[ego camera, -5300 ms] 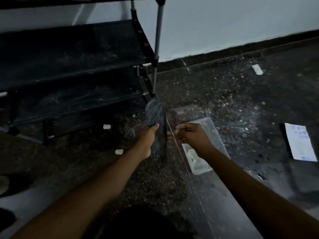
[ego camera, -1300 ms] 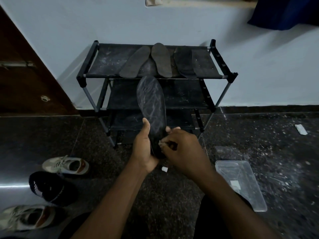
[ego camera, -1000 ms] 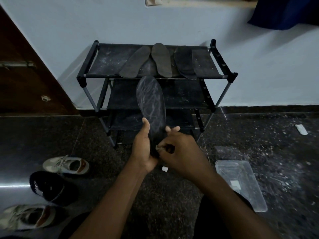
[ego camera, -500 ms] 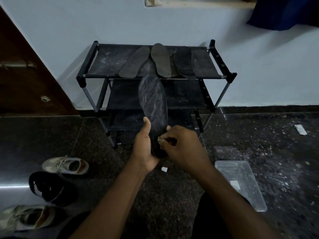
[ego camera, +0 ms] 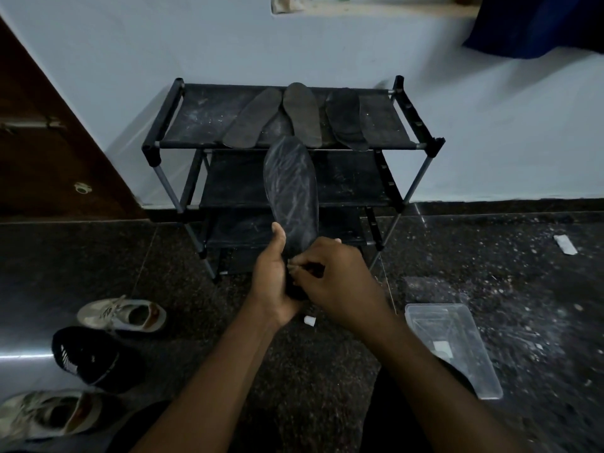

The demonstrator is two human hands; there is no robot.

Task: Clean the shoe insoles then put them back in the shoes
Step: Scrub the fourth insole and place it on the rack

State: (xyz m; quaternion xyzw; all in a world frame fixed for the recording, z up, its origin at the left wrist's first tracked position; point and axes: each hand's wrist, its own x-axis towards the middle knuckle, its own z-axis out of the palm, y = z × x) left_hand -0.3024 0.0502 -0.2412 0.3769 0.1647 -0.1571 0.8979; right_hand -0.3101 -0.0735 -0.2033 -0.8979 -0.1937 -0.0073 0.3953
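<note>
A dark insole (ego camera: 291, 191) with pale smears stands upright in front of me. My left hand (ego camera: 271, 282) grips its heel end, thumb on the left edge. My right hand (ego camera: 340, 282) has its fingers curled and pinches at the lower part of the same insole; whether it also holds a small thing is hidden. Three more insoles lie on the top shelf of the black rack (ego camera: 421, 122): a left one (ego camera: 251, 120), a middle one (ego camera: 302, 114) and a right one (ego camera: 346, 120). On the floor at left are a white sneaker (ego camera: 124, 317), a black shoe (ego camera: 88, 358) and another pale sneaker (ego camera: 45, 416).
A clear plastic container (ego camera: 457, 351) lies on the dark floor at my right. A small white cap (ego camera: 309, 321) sits under my hands. White specks litter the floor at right, with a white scrap (ego camera: 565, 245). A brown door (ego camera: 39, 125) is at left.
Since five seconds ago my view rose from the floor to the rack. Over the last second the insole stays upright in my left hand while my right fingers shift slightly at its lower part.
</note>
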